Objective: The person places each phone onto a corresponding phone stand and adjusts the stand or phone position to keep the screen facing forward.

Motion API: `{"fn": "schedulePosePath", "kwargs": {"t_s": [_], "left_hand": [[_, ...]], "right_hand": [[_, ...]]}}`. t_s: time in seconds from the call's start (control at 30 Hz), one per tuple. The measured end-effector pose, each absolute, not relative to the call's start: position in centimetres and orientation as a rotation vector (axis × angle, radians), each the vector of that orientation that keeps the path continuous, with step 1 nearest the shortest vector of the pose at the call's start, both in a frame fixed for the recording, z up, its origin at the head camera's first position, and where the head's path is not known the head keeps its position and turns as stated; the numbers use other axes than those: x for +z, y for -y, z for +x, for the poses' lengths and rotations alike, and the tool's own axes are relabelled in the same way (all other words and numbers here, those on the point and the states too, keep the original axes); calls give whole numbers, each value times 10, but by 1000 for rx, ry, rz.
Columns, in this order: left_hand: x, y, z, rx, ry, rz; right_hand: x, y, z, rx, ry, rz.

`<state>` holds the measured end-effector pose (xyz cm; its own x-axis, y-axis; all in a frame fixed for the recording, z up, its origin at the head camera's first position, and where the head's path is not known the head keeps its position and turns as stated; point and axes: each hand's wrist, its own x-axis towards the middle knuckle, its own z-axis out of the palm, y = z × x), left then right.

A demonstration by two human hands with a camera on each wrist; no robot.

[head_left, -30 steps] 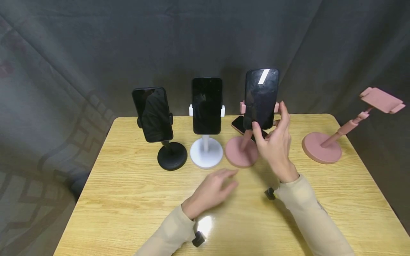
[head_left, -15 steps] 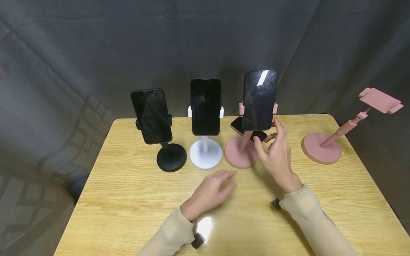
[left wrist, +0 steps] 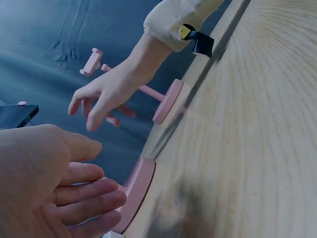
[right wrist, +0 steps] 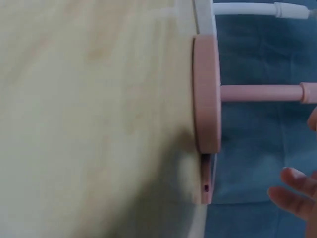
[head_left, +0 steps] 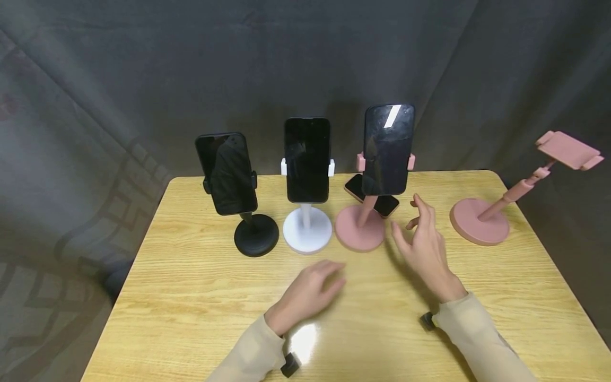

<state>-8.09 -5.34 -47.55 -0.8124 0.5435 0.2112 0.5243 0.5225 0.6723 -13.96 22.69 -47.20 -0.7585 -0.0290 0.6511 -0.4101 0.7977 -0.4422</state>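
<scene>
My right hand (head_left: pixel 425 249) hovers with loosely bent fingers to the right of a pink phone stand (head_left: pixel 359 228), holding nothing. That stand's clamp carries a dark smartphone (head_left: pixel 389 151), upright and apart from my fingers. Behind its base a second smartphone (head_left: pixel 386 206) with a pinkish edge lies flat on the table. My left hand (head_left: pixel 305 294) is relaxed and holds nothing, over the table in front of the white phone stand (head_left: pixel 307 233). In the left wrist view the left palm (left wrist: pixel 29 168) shows with fingers loosely extended.
A smartphone (head_left: pixel 307 159) sits in the white stand's clamp. At the left, a black phone stand (head_left: pixel 256 236) holds a tilted smartphone (head_left: pixel 226 172). Far right, another pink stand (head_left: pixel 479 222) has a bare clamp leaning right. A dark curtain (head_left: pixel 305 58) hangs behind the wooden table (head_left: pixel 191 307).
My right hand has let go of the smartphone in the pink stand and drawn back down and to the right. My left hand has shifted only slightly toward me.
</scene>
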Motion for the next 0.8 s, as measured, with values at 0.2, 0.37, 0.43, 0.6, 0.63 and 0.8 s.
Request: {"fn": "schedulePosePath", "kwargs": {"t_s": [0.2, 0.37, 0.43, 0.6, 0.63, 0.8], "left_hand": [[-478, 57, -77, 1184, -2733, 946], [-480, 57, -76, 1167, -2733, 927], [-481, 57, -75, 1155, -2728, 915], [-482, 56, -74, 1126, -2717, 900], [-483, 55, -74, 1122, -2717, 900], [-484, 54, -72, 1103, -2721, 894]], "right_hand": [[-484, -237, -132, 739, 2413, 332], [-491, -243, -128, 717, 2468, 350], [-492, -245, -128, 710, 2499, 353], [-492, -247, -125, 699, 2598, 335], [-491, -247, -124, 699, 2621, 327], [-488, -248, -119, 689, 2760, 291]]}}
